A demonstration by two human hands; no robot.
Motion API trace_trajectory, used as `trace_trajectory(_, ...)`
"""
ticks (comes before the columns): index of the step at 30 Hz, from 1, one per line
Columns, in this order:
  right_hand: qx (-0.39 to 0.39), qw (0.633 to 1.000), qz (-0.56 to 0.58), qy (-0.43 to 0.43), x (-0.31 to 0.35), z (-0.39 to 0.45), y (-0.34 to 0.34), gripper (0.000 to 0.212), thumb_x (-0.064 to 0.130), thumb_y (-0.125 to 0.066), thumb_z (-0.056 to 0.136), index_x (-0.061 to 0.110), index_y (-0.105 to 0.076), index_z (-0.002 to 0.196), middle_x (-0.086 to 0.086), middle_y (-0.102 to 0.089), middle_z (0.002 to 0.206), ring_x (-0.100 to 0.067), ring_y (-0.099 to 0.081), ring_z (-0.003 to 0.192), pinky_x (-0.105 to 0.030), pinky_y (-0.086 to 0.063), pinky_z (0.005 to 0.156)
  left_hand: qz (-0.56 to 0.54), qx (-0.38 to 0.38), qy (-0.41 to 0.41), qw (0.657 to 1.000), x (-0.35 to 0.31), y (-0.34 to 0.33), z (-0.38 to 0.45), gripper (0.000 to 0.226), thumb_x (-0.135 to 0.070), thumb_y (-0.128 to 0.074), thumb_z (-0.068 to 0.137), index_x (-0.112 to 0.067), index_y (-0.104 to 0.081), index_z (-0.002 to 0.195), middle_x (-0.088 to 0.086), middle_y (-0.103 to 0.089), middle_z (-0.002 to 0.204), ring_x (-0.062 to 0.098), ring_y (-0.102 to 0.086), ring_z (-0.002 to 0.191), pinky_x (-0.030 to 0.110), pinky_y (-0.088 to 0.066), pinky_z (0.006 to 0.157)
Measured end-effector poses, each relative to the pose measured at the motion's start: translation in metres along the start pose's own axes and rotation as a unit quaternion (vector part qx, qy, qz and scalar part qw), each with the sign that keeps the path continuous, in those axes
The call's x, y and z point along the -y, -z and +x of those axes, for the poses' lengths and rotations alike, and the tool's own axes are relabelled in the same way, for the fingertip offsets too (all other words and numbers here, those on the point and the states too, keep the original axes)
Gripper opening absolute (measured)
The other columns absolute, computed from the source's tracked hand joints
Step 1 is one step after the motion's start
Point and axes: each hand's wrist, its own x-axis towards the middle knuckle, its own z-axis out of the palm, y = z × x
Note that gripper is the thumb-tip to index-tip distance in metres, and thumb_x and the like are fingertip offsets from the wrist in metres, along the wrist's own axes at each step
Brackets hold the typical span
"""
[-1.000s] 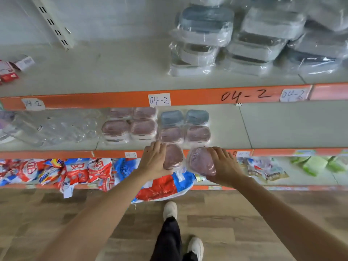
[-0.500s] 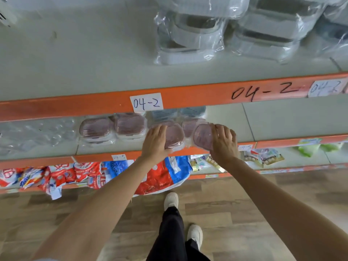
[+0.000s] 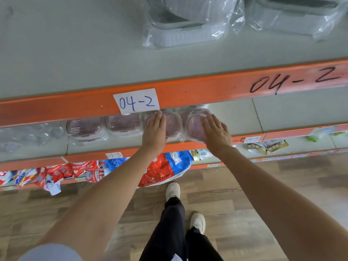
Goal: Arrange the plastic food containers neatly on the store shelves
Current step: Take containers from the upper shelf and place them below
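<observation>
We are pushing two pink wrapped containers back onto the shelf just below the 04-2 label (image 3: 136,101). Next, we judge, squaring them with the row. Our left hand (image 3: 154,132) is pressing flat-fingered on the left container (image 3: 172,123); our right hand (image 3: 216,132), fingers straight, is pressing the right container (image 3: 194,122).

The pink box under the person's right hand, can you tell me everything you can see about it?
The pink box is a see-through plastic food container with rounded corners and a ridged lid, wrapped in clear crinkly film. It sits tilted at the front of the middle shelf, over the orange edge. The right hand rests flat on it with straight fingers. Beside it lies a matching box under the left hand; whether the two touch is unclear.
</observation>
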Motion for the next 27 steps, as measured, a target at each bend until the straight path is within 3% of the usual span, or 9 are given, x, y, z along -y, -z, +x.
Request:
trace_trajectory(5,-0.021,1.000,-0.012,0.002,0.001,-0.003,-0.009,0.083,0.005,-0.052,0.088,0.013,0.002,0.150,-0.007,0.012,0.158,-0.021,0.008,0.146,-0.036,-0.008,0.117,0.023,-0.031,0.003,0.999,-0.004,-0.016,-0.001,0.077,0.001,-0.049,0.091,0.000,0.001,0.149,0.016,0.006,0.159,0.029,0.006,0.146,0.037,-0.004,0.120)
trace_trajectory(10,-0.032,0.999,-0.022,0.011,0.001,-0.001,-0.005,0.078,0.011,-0.053,0.089,0.013,-0.004,0.150,-0.007,0.005,0.158,-0.021,0.003,0.146,-0.037,-0.016,0.115,0.038,-0.040,-0.008,0.998,-0.002,-0.014,0.001,0.078,-0.002,-0.052,0.091,-0.001,-0.002,0.150,0.016,0.001,0.159,0.028,0.000,0.147,0.034,-0.004,0.120)
trace_trajectory(13,-0.059,0.998,-0.010,0.014,0.002,0.001,-0.003,0.072,0.019,-0.062,0.085,0.014,-0.021,0.144,-0.008,-0.015,0.153,-0.023,-0.017,0.140,-0.040,-0.026,0.105,0.015,-0.059,-0.014,0.998,0.002,-0.013,0.001,0.080,-0.012,-0.063,0.087,-0.001,-0.013,0.149,0.014,-0.011,0.158,0.027,-0.008,0.146,0.033,-0.006,0.119)
trace_trajectory(16,-0.092,0.995,-0.003,0.030,-0.001,0.005,-0.005,0.070,0.027,-0.068,0.081,0.016,-0.030,0.139,-0.004,-0.028,0.146,-0.022,-0.028,0.132,-0.040,-0.026,0.100,-0.011,-0.097,-0.020,0.995,0.009,-0.012,0.003,0.078,-0.023,-0.078,0.074,-0.005,-0.037,0.138,0.010,-0.036,0.145,0.025,-0.030,0.135,0.034,-0.023,0.110)
trace_trajectory(20,-0.168,0.985,0.014,0.030,-0.007,0.025,0.000,0.067,0.020,-0.067,0.081,0.013,-0.033,0.139,-0.005,-0.031,0.146,-0.022,-0.025,0.136,-0.036,-0.023,0.101,-0.025,-0.169,-0.002,0.985,0.016,-0.007,0.019,0.078,-0.033,-0.084,0.064,-0.007,-0.047,0.128,0.007,-0.048,0.130,0.025,-0.041,0.121,0.036,-0.032,0.102)
trace_trajectory(23,-0.204,0.979,0.010,0.016,-0.008,0.053,0.009,0.069,0.010,-0.064,0.080,0.012,-0.031,0.140,-0.006,-0.026,0.150,-0.023,-0.020,0.139,-0.037,-0.020,0.103,-0.041,-0.208,0.006,0.977,0.018,0.000,0.046,0.080,-0.033,-0.083,0.065,-0.007,-0.045,0.131,0.007,-0.046,0.133,0.026,-0.039,0.125,0.037,-0.031,0.104)
trace_trajectory(27,-0.211,0.977,0.003,0.021,-0.010,0.094,0.014,0.076,0.008,-0.063,0.082,0.017,-0.022,0.145,-0.003,-0.019,0.154,-0.020,-0.011,0.142,-0.036,-0.016,0.107,-0.027,-0.199,0.008,0.980,0.023,0.005,0.083,0.082,-0.031,-0.082,0.068,-0.008,-0.041,0.135,0.007,-0.042,0.138,0.026,-0.035,0.129,0.038,-0.032,0.106)
